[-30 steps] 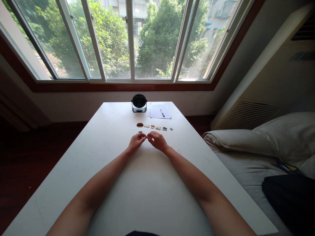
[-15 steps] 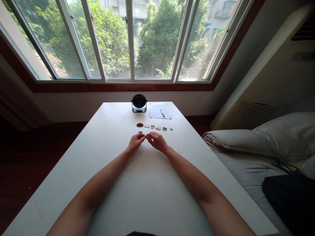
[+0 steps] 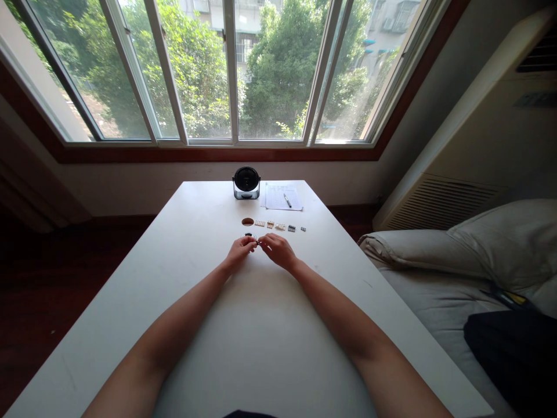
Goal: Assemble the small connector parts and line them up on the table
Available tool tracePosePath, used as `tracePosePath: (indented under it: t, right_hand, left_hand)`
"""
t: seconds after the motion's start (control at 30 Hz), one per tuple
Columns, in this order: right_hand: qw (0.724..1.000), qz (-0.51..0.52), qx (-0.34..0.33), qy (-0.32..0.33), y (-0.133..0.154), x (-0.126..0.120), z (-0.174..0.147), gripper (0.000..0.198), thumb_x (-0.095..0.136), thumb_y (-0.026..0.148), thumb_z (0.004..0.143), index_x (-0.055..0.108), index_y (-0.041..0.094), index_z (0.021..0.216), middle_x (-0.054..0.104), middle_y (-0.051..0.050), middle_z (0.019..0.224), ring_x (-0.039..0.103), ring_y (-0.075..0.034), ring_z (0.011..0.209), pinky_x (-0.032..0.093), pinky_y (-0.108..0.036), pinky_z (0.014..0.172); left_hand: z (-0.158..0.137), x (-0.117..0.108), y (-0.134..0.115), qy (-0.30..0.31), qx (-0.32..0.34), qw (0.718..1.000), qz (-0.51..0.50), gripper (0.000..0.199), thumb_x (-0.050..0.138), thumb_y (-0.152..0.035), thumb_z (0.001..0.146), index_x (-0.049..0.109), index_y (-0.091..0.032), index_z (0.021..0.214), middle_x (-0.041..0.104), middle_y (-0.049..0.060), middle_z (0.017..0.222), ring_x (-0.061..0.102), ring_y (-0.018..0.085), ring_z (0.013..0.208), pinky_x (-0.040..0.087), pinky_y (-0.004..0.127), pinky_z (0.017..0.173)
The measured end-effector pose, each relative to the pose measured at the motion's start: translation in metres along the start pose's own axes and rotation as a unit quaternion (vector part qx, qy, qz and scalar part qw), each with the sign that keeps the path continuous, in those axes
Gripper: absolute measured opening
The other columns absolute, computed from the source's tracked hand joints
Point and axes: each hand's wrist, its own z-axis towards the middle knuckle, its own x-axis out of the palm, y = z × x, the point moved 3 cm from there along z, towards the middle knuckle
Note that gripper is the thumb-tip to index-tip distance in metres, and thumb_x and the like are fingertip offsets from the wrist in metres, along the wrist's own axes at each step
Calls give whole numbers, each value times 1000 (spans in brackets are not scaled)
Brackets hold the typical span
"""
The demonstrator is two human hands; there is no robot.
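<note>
My left hand and my right hand meet fingertip to fingertip low over the white table. Between the pinched fingers is a small dark piece, too tiny to name. Just beyond my left hand lies a little black item, partly hidden by the fingers. A row of small parts runs off to the right behind the hands: cream pieces, brown-and-cream pieces, more pale pieces, dark grey pieces and a small grey group. At the row's left end is a round brown thing.
A black round desk fan stands at the table's far edge. Beside it lie paper sheets with a pen on top. A beige sofa borders the right side, and a window is ahead.
My left fingers have shifted very slightly around the small dark piece. Otherwise the hands and the row of parts stay in place.
</note>
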Motion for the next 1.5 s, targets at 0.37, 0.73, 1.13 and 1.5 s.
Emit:
tracePosePath:
  t: [0.37,0.73,1.13,1.5]
  right_hand:
    - [999,-1,-27,-24,2,-1,0,14,49,21,100,62,22,100,65,-5,86,57,-18,80,42,-29,73]
    - [999,17,-10,-31,-1,0,-1,9,52,17,93,60,21,93,64,-4,83,55,-16,73,41,-29,70]
    - [1000,10,-16,-21,0,-2,-1,12,51,22,98,60,21,90,63,-4,81,55,-17,75,40,-28,70]
    - [999,6,-28,-26,2,-2,0,9,52,19,97,61,21,98,65,-4,85,57,-17,78,41,-29,72]
  left_hand:
    - [0,0,0,3,-5,1000,-14,18,61,-32,80,67,-16,86,64,3,83,54,13,71,44,28,69]
    - [0,5,1,18,23,999,-45,15,64,-27,78,63,-16,88,63,2,84,55,12,72,45,27,69]
    - [-4,6,-6,25,22,999,-15,23,63,-39,82,66,-16,81,63,3,79,55,14,72,45,28,69]
    - [-3,4,-3,25,10,999,-38,23,62,-38,83,66,-15,83,64,3,77,54,14,70,44,28,70]
